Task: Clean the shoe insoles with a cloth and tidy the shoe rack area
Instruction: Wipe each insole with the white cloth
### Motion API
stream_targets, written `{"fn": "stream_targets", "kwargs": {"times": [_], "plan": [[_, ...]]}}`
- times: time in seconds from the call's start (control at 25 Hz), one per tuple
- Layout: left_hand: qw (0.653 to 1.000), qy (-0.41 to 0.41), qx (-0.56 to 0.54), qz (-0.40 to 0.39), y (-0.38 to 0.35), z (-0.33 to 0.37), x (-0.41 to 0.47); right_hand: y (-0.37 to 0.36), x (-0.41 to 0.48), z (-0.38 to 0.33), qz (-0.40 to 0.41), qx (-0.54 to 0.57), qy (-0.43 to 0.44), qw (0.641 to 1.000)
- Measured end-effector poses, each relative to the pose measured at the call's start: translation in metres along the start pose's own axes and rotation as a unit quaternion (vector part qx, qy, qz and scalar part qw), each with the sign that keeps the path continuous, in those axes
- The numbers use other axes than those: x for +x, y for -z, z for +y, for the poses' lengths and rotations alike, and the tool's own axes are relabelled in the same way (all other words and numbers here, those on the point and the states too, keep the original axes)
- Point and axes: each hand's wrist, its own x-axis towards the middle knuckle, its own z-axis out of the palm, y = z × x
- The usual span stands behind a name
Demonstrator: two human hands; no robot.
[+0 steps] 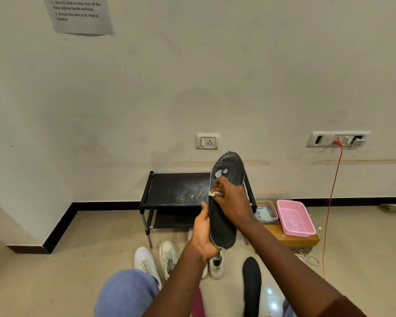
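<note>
Dark grey insole (223,225), frayed rim, pale worn spots nr toe, held toe-up in front of rack (169,191). L hand (202,234) curled round heel end; R hand (232,202) pinching white cloth (214,193) against mid insole.

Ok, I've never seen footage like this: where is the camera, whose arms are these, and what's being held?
There is no machine: a person works with bare hands, and the one picture comes from a wide-angle camera worn on the head, looking forward and down. The left hand grips the lower end of a black insole held up in the air. The right hand pinches a small white cloth against it. Behind stands a black shoe rack with whitish dust on top. On the floor lie white shoes, what looks like a second black insole, and a pink basket on a brown box.
</note>
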Motion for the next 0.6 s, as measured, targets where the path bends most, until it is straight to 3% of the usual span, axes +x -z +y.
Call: {"fn": "stream_targets", "kwargs": {"times": [0.28, 0.4, 0.6], "plan": [[0.999, -0.017, -0.04, -0.003, 0.007, 0.01, 0.003, -0.006, -0.024, -0.005, -0.067, -0.013, 0.063, 0.996], [0.999, -0.001, -0.038, -0.012, 0.013, 0.013, 0.007, -0.008, -0.045, -0.004, -0.1, 0.014, 0.053, 0.994], [0.998, -0.041, -0.044, 0.001, 0.019, 0.012, 0.012, -0.001, -0.062, -0.006, -0.123, 0.046, 0.028, 0.991]]}}
